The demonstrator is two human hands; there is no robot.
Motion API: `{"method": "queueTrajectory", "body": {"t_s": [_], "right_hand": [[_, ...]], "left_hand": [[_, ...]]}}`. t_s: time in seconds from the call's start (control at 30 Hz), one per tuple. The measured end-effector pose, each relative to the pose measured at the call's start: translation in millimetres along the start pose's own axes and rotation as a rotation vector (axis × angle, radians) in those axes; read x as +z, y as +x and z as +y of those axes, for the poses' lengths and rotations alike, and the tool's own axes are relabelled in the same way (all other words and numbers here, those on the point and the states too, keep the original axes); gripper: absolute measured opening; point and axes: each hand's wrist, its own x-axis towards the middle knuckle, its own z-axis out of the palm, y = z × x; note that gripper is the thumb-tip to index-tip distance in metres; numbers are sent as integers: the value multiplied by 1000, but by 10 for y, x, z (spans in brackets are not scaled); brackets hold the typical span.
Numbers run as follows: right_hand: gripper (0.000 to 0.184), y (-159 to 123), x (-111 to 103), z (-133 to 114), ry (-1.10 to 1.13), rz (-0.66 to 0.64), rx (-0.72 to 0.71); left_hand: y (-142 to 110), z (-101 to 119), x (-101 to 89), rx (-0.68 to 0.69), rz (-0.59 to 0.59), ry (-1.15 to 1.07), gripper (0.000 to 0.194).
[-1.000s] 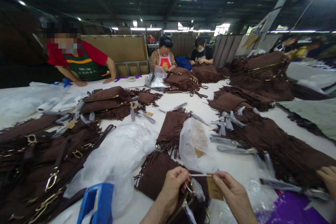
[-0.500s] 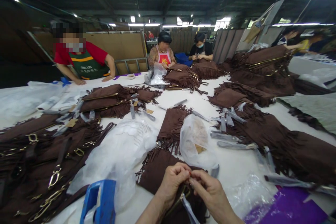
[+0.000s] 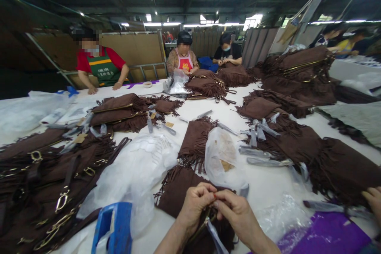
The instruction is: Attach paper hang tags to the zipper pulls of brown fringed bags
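Note:
My left hand (image 3: 196, 202) and my right hand (image 3: 233, 210) meet fingertip to fingertip above a dark brown fringed bag (image 3: 175, 192) at the near edge of the table. Both are closed in a pinch around something tiny and reddish, too small to name. Below my fingers, a plastic-wrapped zipper pull (image 3: 214, 236) hangs from the bag's gold zipper. Part of the bag is hidden under my hands. Just beyond it lies a clear plastic bag (image 3: 222, 154) with tan pieces inside, against another brown fringed bag (image 3: 195, 139).
A blue tape dispenser (image 3: 112, 226) stands at the left, beside crumpled white plastic (image 3: 139, 166). Brown straps with gold clasps (image 3: 62, 198) are heaped at far left. Purple material (image 3: 330, 234) lies at right, near another person's hand (image 3: 373, 202). Several co-workers are around the table.
Another person's hand has come in at the right edge, by the brown bags. The co-worker in the green apron has shifted right. My hands keep nearly the same pinch.

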Motion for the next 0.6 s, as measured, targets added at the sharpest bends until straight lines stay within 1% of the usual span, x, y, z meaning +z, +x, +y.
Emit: {"method": "queueTrajectory", "body": {"t_s": [0.07, 0.13, 0.2, 0.23, 0.33, 0.43, 0.5, 0.6], "right_hand": [[21, 4, -84, 33, -37, 81, -6], [22, -8, -185, 63, -40, 186, 15], [26, -47, -270, 90, -5, 259, 39], [28, -79, -299, 103, 31, 275, 47], [30, -193, -326, 135, 225, 273, 79], [28, -243, -304, 115, 505, 300, 151], [28, -198, -280, 57, 650, 326, 177], [29, -41, -224, -42, 733, 282, 149]], "left_hand": [[-19, 14, -34, -14, 24, 78, 42], [-58, 34, -52, -27, 37, 206, 38], [-106, 62, -49, -33, 12, 369, 30], [-130, 79, -40, -40, -8, 448, 27], [-173, 142, 6, -62, -49, 606, 16], [-167, 198, 60, -48, -74, 650, 9], [-156, 215, 97, -84, -86, 649, 10], [-159, 198, 163, -156, -80, 632, 19]]}}
